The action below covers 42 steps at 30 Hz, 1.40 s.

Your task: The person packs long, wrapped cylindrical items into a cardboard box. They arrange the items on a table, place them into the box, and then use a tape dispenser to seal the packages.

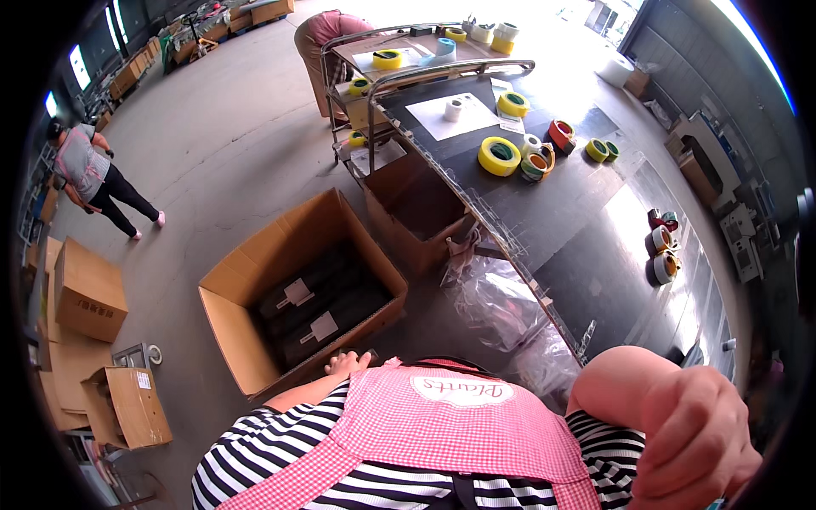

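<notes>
A left hand [347, 365] with bent fingers sits at the near wall of an open carton [285, 242]; whether it grips cannot be told. The right hand [695, 433] is raised and curled, its contents, if any, hidden. Black packages [285, 327] lie label-up inside the carton, off the left edge of the desk [578, 255], likely for easy reach. Clear plastic bags [493, 308] hang by that edge; tape rolls [486, 158] cluster toward the far end, presumably leaving the near corner usable.
</notes>
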{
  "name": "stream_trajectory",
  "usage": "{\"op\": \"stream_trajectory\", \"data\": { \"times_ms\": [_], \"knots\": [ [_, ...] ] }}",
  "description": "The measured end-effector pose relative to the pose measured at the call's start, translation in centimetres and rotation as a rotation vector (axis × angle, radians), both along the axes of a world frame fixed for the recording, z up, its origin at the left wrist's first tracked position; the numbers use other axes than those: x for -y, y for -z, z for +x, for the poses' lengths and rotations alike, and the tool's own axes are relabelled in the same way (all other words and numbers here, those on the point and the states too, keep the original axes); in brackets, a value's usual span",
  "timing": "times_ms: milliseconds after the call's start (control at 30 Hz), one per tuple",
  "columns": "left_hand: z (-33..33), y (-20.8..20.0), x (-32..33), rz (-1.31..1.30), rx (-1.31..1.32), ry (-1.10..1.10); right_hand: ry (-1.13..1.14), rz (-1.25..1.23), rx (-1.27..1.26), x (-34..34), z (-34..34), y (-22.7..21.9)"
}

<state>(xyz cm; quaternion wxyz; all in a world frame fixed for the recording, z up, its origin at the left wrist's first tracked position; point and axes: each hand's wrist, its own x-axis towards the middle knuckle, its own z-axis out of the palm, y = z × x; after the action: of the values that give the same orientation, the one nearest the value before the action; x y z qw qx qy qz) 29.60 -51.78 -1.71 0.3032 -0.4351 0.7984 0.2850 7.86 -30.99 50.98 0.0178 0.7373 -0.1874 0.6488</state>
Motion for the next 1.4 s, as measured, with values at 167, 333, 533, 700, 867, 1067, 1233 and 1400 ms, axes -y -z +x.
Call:
{"op": "stream_trajectory", "data": {
  "times_ms": [167, 333, 533, 700, 867, 1067, 1233, 1400],
  "knots": [
    [0.1, 2.9, -0.8, 0.134, 0.114, 0.146, 0.145, 0.062, -0.003, -3.0, 1.7, -0.8],
    [-1.4, 3.0, -1.7, 0.158, 0.154, 0.304, 0.138, 0.216, -0.164, -8.4, -0.7, -1.6],
    [-3.1, 4.2, -3.5, 0.136, 0.239, 0.496, 0.38, 0.009, -0.033, -13.8, 0.1, -0.3],
    [-4.7, 6.0, -4.6, 0.1, 0.334, 0.723, 0.446, 0.27, -0.239, -28.1, -4.1, 1.4],
    [-5.1, 5.0, -5.5, 0.067, 0.459, 0.911, 1.031, 0.413, 0.401, -44.9, -8.5, 10.6],
    [-4.8, 4.7, -9.1, 0.067, 0.429, 1.242, 2.031, 1.033, 0.848, -67.1, -14.6, 24.2],
    [-6.1, 0.8, -16.4, -0.075, 0.196, 0.656, 1.913, 0.982, 1.126, -69.9, -15.1, 31.5],
    [-3.7, -3.7, -24.6, -0.27, -0.064, 0.23, 2.241, 1.599, 0.601, -65.9, -17.9, 33.9]
  ]
}}
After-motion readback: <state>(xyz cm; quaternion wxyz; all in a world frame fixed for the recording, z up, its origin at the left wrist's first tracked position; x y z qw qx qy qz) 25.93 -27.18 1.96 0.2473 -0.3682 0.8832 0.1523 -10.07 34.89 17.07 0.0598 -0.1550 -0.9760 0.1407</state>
